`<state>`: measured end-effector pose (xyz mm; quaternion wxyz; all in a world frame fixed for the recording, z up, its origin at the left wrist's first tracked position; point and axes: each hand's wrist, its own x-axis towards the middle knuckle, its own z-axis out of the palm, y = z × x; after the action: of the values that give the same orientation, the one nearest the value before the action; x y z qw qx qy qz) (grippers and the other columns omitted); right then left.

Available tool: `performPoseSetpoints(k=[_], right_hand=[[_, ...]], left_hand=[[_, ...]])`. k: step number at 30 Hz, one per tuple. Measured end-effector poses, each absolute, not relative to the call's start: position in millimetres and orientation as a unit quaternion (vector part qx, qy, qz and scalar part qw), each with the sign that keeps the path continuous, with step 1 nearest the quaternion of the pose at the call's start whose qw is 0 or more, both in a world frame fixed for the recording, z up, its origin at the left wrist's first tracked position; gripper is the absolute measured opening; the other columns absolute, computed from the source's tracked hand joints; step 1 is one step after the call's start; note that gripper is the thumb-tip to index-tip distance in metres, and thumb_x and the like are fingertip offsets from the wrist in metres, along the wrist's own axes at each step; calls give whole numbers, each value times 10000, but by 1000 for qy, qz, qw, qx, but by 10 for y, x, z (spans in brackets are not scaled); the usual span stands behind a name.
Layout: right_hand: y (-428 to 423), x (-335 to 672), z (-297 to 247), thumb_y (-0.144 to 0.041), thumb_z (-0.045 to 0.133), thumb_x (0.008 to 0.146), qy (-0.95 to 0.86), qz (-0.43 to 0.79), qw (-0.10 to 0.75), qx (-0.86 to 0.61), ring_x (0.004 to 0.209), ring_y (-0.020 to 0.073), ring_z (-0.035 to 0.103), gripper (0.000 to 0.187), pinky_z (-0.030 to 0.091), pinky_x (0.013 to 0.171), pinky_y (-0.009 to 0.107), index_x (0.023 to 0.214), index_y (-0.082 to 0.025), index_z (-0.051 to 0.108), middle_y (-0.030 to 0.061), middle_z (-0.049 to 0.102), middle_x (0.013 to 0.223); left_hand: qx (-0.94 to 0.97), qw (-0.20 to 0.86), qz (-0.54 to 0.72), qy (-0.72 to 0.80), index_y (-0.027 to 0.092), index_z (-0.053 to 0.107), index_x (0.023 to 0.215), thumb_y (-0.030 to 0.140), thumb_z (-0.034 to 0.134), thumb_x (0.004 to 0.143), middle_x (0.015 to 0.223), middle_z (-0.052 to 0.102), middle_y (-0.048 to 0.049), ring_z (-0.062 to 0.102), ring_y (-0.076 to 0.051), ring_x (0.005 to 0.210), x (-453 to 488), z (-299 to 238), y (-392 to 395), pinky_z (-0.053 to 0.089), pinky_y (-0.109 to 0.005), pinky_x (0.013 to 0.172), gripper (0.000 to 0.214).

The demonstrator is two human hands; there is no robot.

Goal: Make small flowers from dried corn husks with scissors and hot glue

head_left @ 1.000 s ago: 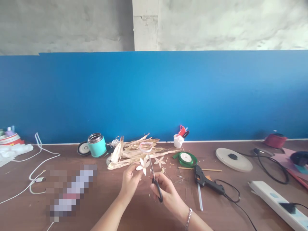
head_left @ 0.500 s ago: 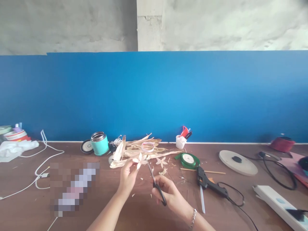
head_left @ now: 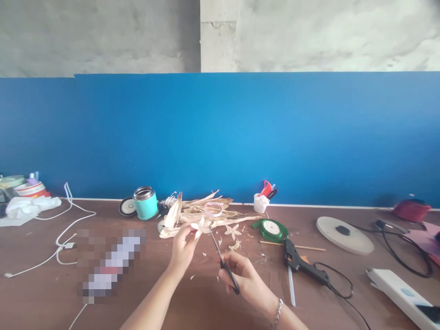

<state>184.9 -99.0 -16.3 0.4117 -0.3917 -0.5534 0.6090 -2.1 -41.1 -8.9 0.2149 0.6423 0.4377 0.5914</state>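
Note:
Between the fingers of my left hand is a pale star-shaped flower cut from dried husk, its petals spread. My right hand grips a pair of scissors with black handles, the blades pointing up and left toward the flower's right side. Whether the tips touch a petal I cannot tell. A second husk flower lies on the table just right of the blade tips. Behind both hands is a pile of dried corn husks with a roll of clear tape on top.
On the right lie a green ribbon spool, a black glue gun, a round white disc and a power strip. A turquoise flask and white cables stand left. Husk scraps litter the brown table. A blue partition rises behind.
The whole view has shifted slightly, so things sit a little farther right. Both hands keep nearly the same pose, with the flower and scissors still held.

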Motion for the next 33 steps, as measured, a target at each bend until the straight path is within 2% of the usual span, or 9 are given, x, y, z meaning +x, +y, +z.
performPoseSetpoints(k=[10,33], right_hand=[[-996,1849,-132,-501,732,600,-541,615,400,-411,395,37,432,445,355,391,181,842,-173,555,-52,522,634],[-1009,1861,-38,-443,721,620,-555,597,367,-449,390,32,399,384,352,398,187,832,-156,579,-47,544,620]], left_hand=[[636,213,598,438,185,575,687,296,559,788,735,577,-16,553,-163,731,-22,-60,-411,440,-265,711,151],[640,209,596,438,184,579,706,270,559,783,755,587,-28,568,-174,762,-58,-92,-383,454,-275,721,117]])
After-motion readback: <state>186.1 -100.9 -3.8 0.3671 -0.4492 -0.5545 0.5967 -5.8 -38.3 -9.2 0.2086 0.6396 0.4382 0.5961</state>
